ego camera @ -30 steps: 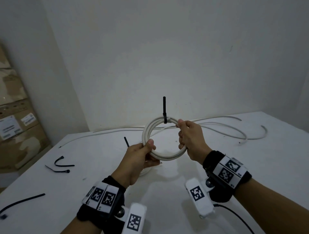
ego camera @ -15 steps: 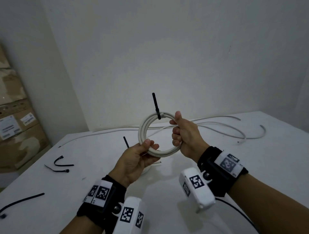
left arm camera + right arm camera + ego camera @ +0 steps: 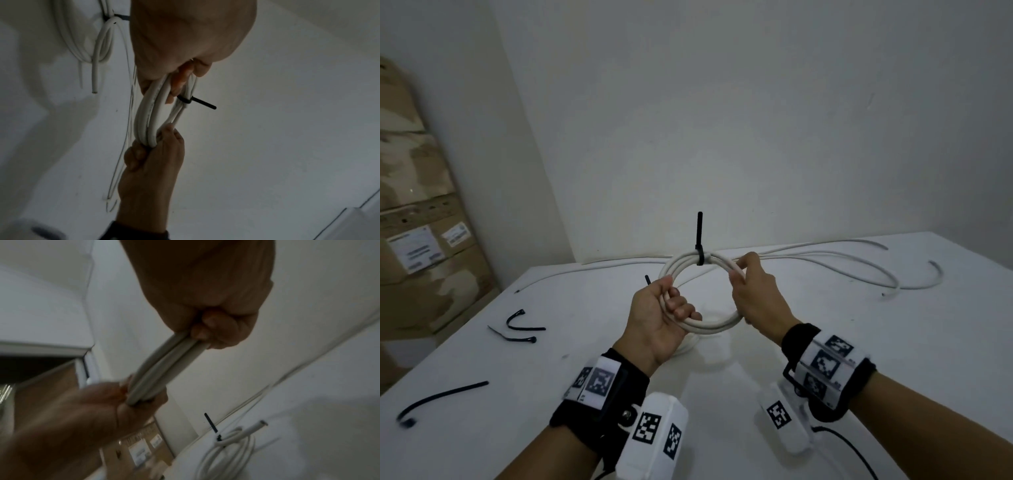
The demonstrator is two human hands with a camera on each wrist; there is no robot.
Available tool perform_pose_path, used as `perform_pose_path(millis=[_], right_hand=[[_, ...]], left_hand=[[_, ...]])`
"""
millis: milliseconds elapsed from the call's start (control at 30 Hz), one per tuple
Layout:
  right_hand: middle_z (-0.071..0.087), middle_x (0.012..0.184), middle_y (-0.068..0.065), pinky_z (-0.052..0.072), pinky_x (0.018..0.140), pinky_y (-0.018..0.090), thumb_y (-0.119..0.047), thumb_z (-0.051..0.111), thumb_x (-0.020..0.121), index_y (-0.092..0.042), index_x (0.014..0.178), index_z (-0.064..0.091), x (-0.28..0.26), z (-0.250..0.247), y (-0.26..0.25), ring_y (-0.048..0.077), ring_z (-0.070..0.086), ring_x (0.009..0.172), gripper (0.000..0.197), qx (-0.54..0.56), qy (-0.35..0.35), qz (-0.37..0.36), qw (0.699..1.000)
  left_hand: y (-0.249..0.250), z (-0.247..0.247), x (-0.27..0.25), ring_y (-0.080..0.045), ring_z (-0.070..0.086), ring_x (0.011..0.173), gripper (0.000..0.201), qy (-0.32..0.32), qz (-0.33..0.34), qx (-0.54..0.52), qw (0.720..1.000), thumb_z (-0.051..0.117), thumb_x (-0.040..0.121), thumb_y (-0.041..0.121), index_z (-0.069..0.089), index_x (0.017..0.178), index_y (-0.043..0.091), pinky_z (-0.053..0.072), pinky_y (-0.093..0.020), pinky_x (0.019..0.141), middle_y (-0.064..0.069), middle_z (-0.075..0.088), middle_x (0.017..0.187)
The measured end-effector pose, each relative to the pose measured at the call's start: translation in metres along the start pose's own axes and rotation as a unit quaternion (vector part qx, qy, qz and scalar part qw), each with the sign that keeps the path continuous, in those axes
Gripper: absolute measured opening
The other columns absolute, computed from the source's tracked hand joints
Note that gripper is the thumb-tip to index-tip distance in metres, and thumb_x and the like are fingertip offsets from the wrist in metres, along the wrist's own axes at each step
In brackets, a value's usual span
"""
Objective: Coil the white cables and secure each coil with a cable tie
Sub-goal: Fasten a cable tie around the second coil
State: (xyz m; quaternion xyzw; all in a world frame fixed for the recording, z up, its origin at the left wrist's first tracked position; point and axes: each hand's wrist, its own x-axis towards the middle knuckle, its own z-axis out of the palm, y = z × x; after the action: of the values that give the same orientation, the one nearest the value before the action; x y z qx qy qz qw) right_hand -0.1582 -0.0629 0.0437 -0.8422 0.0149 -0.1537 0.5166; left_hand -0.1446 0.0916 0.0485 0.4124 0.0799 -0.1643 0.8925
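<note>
I hold a white cable coil [image 3: 714, 326] upright above the table with both hands. A black cable tie [image 3: 700, 240] binds its top, tail pointing straight up. My left hand [image 3: 671, 308] grips the coil's lower left, palm up, fingers curled round the strands. My right hand [image 3: 743, 284] grips its right side. The left wrist view shows the coil [image 3: 148, 116] edge-on, with the tie [image 3: 197, 102] sticking out sideways. The right wrist view shows the coil [image 3: 162, 369] between both fists. A second tied coil [image 3: 226, 449] lies on the table below.
Long loose white cables [image 3: 859, 270] trail along the white table's [image 3: 551, 394] back right. Loose black ties [image 3: 524, 329] lie at the left, and another tie [image 3: 441, 399] sits near the left edge. Cardboard boxes [image 3: 421, 240] stand left of the table against the wall.
The coil tipped to the left half a second ago and now stands upright again, its tie tail vertical. My left fingers have wrapped further round the strands.
</note>
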Motion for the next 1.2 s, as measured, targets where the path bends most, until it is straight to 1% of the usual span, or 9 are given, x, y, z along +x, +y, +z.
perform_pose_path(millis=[167,300,433,500,700,833,933,1033,1200], right_hand=[[0.050,0.067,0.004,0.027,0.034,0.016,-0.016,0.035,0.100,-0.012,0.107,0.040,0.001,0.001,0.001,0.014,0.039,0.050,0.009,-0.038,-0.032,-0.014,0.999],[0.047,0.063,0.004,0.027,0.034,0.017,-0.016,0.035,0.099,-0.013,0.102,0.040,0.002,0.006,-0.002,0.016,0.036,0.049,0.006,-0.064,-0.052,-0.037,0.996],[0.046,0.062,0.003,0.031,0.044,0.024,-0.017,0.037,0.099,-0.013,0.097,0.040,0.003,0.010,-0.005,0.018,0.037,0.051,0.005,-0.053,-0.063,-0.044,0.996],[0.048,0.062,0.002,0.029,0.040,0.021,-0.022,0.040,0.099,-0.013,0.099,0.043,0.005,0.008,-0.008,0.015,0.038,0.050,0.010,-0.023,-0.059,-0.033,0.997],[0.047,0.059,0.001,0.024,0.033,0.015,-0.028,0.044,0.099,-0.014,0.097,0.045,0.003,0.006,-0.005,0.010,0.033,0.042,0.013,0.020,-0.072,-0.026,0.997],[0.055,0.069,0.007,0.030,0.035,0.020,-0.031,0.059,0.092,-0.016,0.101,0.048,0.004,0.005,-0.005,0.010,0.037,0.038,0.021,0.087,-0.102,0.017,0.991],[0.056,0.065,0.009,0.042,0.039,0.024,-0.011,0.064,0.085,-0.011,0.107,0.051,0.010,0.004,0.000,0.014,0.047,0.042,0.025,0.121,-0.127,0.055,0.983],[0.056,0.061,0.011,0.043,0.038,0.024,0.005,0.059,0.079,-0.003,0.105,0.058,0.019,0.008,0.005,0.015,0.048,0.037,0.027,0.138,-0.104,0.080,0.982],[0.052,0.052,0.009,0.042,0.038,0.023,0.011,0.057,0.076,0.005,0.100,0.064,0.036,0.024,0.012,0.017,0.045,0.035,0.026,0.130,-0.108,0.115,0.979]], left_hand=[[0.010,-0.007,-0.002,-0.023,0.047,0.043,0.040,0.018,0.019,0.140,0.990,0.050,0.095,0.041,0.049,0.073,0.008,0.051,-0.032,0.052,-0.008,0.045,0.056],[0.027,-0.012,0.003,-0.022,0.052,0.044,0.047,0.026,0.043,0.252,0.966,0.054,0.093,0.049,0.060,0.095,0.003,0.048,-0.029,0.045,-0.008,0.053,0.067],[0.026,-0.011,0.008,-0.010,0.031,0.034,0.032,0.016,0.091,0.307,0.947,0.059,0.093,0.033,0.061,0.099,0.002,0.035,-0.020,0.036,0.001,0.033,0.049],[0.022,-0.013,0.010,-0.008,0.027,0.031,0.027,0.019,0.090,0.286,0.954,0.058,0.094,0.028,0.061,0.097,0.002,0.032,-0.018,0.033,0.002,0.027,0.048],[0.021,-0.019,0.010,-0.018,0.052,0.045,0.025,0.008,0.096,0.308,0.947,0.063,0.092,0.029,0.064,0.097,0.005,0.045,-0.024,0.041,-0.006,0.057,0.067],[0.024,-0.021,0.015,-0.015,0.042,0.037,0.018,0.039,0.143,0.306,0.941,0.061,0.094,0.024,0.063,0.097,0.006,0.034,-0.020,0.036,-0.002,0.044,0.054],[0.028,-0.024,0.018,-0.014,0.049,0.041,0.016,0.053,0.133,0.283,0.949,0.059,0.095,0.022,0.060,0.091,0.007,0.038,-0.021,0.036,-0.004,0.046,0.060],[0.033,-0.027,0.018,-0.022,0.061,0.060,0.019,0.050,0.106,0.264,0.957,0.051,0.099,0.017,0.059,0.091,0.002,0.053,-0.027,0.045,-0.011,0.051,0.073],[0.045,-0.052,0.030,-0.029,0.061,0.064,0.010,0.108,0.154,0.375,0.908,0.059,0.089,-0.006,0.053,0.088,0.002,0.059,-0.036,0.058,-0.023,0.060,0.083]])
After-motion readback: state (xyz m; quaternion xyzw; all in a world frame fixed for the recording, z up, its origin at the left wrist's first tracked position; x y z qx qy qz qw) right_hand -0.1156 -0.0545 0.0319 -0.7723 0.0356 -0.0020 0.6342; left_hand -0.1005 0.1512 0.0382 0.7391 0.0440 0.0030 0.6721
